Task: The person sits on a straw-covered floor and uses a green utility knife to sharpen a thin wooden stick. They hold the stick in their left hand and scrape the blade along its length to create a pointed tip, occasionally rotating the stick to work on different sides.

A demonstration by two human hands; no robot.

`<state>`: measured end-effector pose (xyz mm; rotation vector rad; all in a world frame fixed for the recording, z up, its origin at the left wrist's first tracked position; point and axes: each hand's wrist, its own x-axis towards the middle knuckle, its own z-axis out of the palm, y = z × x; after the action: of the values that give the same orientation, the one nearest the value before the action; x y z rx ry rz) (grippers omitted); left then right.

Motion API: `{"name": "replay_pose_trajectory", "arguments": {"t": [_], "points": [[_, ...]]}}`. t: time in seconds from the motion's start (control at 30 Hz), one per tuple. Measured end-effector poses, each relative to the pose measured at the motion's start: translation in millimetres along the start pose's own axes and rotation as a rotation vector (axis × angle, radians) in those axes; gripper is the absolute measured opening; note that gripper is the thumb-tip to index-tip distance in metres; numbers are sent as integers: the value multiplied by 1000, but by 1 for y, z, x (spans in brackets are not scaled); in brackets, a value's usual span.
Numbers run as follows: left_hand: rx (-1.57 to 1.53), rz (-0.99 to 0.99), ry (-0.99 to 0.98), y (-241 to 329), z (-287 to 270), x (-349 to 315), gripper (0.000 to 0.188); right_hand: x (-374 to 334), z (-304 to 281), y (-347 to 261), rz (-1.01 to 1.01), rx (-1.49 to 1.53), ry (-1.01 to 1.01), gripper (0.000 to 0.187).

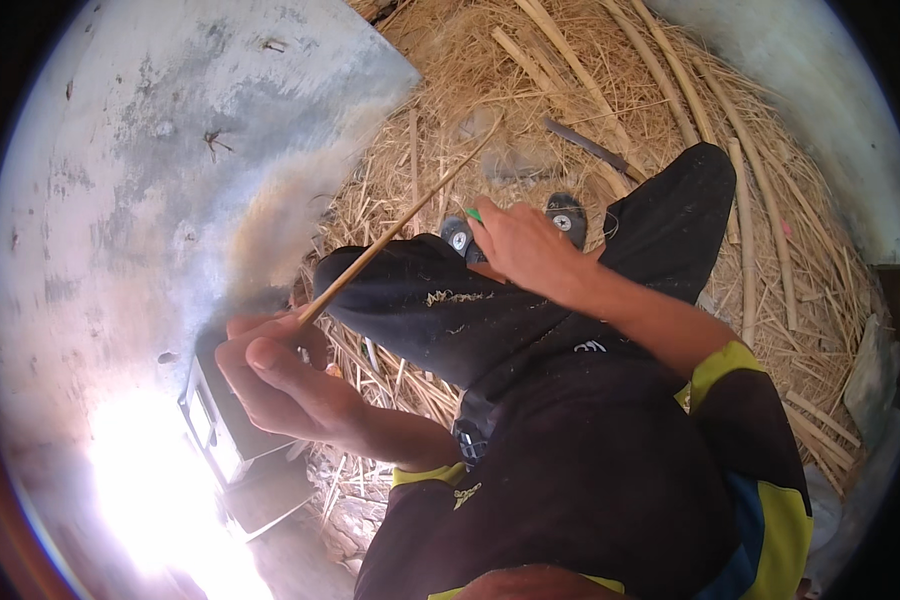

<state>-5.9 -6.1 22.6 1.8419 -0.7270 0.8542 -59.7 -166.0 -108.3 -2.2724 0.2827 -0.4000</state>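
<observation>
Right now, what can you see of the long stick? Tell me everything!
The stick is long, thin and golden brown, like cane or bamboo. Its thicker end is held in the left grip; it narrows toward the far tip, which shows against the straw-strewn floor. It slants up and rightward across the picture, passing in front of the left knee. I can't tell whether it touches the knee.

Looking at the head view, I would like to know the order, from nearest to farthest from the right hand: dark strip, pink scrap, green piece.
From the right hand, as the head view shows:
1. Green piece: at its fingers, left side.
2. Dark strip: ahead, on the straw.
3. Pink scrap: far right.
</observation>
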Motion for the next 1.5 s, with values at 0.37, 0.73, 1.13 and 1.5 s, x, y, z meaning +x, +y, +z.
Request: {"name": "replay_pose_trajectory", "arguments": {"t": [0.37, 0.73, 1.13, 1.5], "points": [[40, -88, 126, -2, 7, 1, 40, -20, 55, 182, 378, -371, -83, 34], [-19, 96, 54, -2, 8, -6, 46, -9, -22, -32, -60, 103, -136, 31], [-96, -134, 67, 3, 6, 0, 41, 3, 47, 173, 378, -184, -299, 30], [-183, 132, -66, -4, -1, -9, 47, 0, -22, -17, 34, 133, -91, 31]]}}
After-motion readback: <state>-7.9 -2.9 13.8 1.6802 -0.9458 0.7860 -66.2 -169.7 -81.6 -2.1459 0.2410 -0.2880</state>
